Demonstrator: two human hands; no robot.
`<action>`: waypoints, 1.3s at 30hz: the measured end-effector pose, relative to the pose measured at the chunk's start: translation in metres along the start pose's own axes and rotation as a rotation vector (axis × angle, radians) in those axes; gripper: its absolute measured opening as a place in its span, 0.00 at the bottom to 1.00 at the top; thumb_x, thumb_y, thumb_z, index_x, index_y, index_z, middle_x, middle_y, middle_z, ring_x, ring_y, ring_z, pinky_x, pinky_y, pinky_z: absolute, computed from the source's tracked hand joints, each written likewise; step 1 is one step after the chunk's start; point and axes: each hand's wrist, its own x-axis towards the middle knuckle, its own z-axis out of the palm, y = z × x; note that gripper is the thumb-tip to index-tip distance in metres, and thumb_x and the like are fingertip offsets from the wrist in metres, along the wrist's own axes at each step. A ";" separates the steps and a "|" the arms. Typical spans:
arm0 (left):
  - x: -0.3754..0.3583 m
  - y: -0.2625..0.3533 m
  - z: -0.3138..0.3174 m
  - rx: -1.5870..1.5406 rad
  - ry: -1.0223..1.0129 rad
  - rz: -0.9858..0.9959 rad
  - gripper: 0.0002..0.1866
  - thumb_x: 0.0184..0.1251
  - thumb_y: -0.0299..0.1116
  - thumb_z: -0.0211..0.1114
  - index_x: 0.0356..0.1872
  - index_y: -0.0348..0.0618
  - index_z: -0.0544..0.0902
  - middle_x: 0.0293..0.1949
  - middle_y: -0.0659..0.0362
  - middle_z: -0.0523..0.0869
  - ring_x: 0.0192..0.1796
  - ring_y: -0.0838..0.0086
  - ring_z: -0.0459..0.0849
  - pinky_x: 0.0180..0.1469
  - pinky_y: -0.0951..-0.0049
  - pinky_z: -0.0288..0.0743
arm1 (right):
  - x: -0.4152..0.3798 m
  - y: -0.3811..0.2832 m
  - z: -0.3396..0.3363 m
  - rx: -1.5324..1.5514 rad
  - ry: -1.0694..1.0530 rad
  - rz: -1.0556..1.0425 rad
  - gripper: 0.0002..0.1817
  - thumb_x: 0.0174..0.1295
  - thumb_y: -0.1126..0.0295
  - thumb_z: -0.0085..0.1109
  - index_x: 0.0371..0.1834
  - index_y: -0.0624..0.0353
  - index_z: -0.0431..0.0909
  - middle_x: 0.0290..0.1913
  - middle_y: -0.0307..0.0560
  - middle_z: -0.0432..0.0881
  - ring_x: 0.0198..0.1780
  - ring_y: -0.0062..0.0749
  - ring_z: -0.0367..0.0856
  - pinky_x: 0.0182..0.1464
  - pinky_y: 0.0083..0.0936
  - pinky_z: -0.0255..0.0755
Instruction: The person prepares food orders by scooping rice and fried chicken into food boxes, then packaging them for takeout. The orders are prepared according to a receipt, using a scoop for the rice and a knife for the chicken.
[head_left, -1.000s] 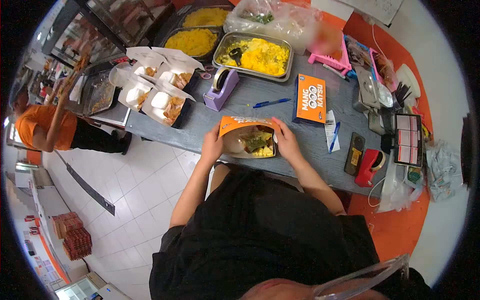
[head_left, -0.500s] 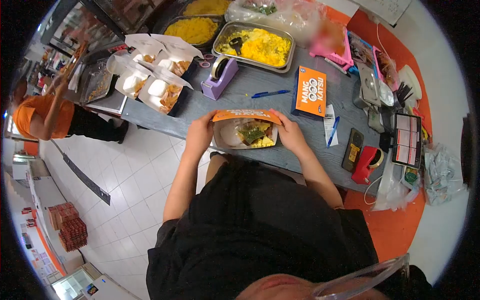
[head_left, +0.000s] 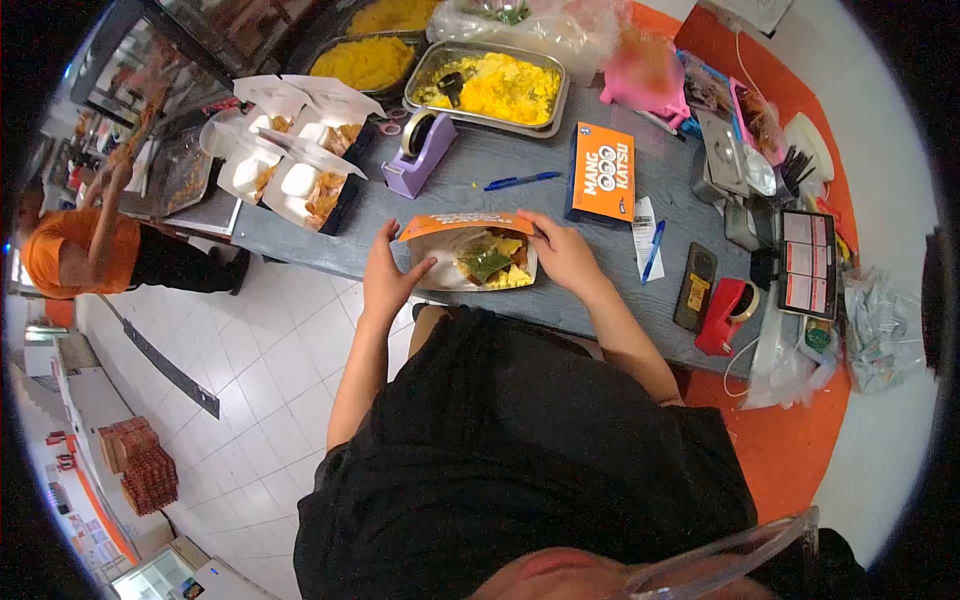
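I see a grey, wood-grained counter (head_left: 560, 175). At its near edge sits a meal box (head_left: 470, 258) with an orange lid printed in white, holding white rice, dark green leaves and yellow egg. Further back lies an orange carton (head_left: 603, 172) with white lettering, and beside it a blue pen (head_left: 522, 181). The tape dispenser (head_left: 419, 155) is lilac; the one (head_left: 727, 315) near the right edge is red. The far-edge tray (head_left: 490, 88) holds bright yellow food.

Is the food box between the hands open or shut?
Open: the food box shows its food, with the orange lid raised at its far edge.
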 end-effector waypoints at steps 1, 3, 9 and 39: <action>0.000 -0.001 0.000 0.000 0.002 0.002 0.40 0.42 0.40 0.74 0.58 0.37 0.64 0.54 0.45 0.74 0.58 0.56 0.71 0.58 0.63 0.65 | 0.000 0.000 -0.001 0.014 -0.029 0.010 0.20 0.59 0.72 0.48 0.56 0.50 0.69 0.36 0.57 0.80 0.35 0.48 0.79 0.38 0.32 0.70; 0.000 -0.006 0.001 0.054 0.000 0.036 0.33 0.48 0.37 0.70 0.56 0.36 0.68 0.52 0.45 0.75 0.56 0.56 0.73 0.57 0.64 0.66 | -0.001 -0.001 -0.002 0.027 -0.056 0.019 0.21 0.58 0.72 0.49 0.57 0.49 0.69 0.36 0.58 0.80 0.36 0.49 0.79 0.38 0.32 0.71; -0.004 -0.025 0.016 -0.016 -0.059 0.018 0.20 0.58 0.25 0.56 0.54 0.34 0.72 0.50 0.44 0.78 0.53 0.56 0.77 0.56 0.67 0.68 | -0.013 0.018 0.022 -0.732 0.315 -0.350 0.23 0.57 0.69 0.48 0.58 0.51 0.67 0.41 0.60 0.79 0.42 0.54 0.77 0.45 0.40 0.71; 0.013 0.004 -0.003 0.047 -0.562 0.327 0.41 0.42 0.45 0.72 0.62 0.50 0.67 0.69 0.50 0.48 0.67 0.53 0.57 0.63 0.62 0.61 | 0.006 0.021 0.007 -0.276 -0.414 -0.472 0.37 0.53 0.52 0.59 0.66 0.49 0.57 0.68 0.63 0.49 0.70 0.58 0.42 0.67 0.42 0.49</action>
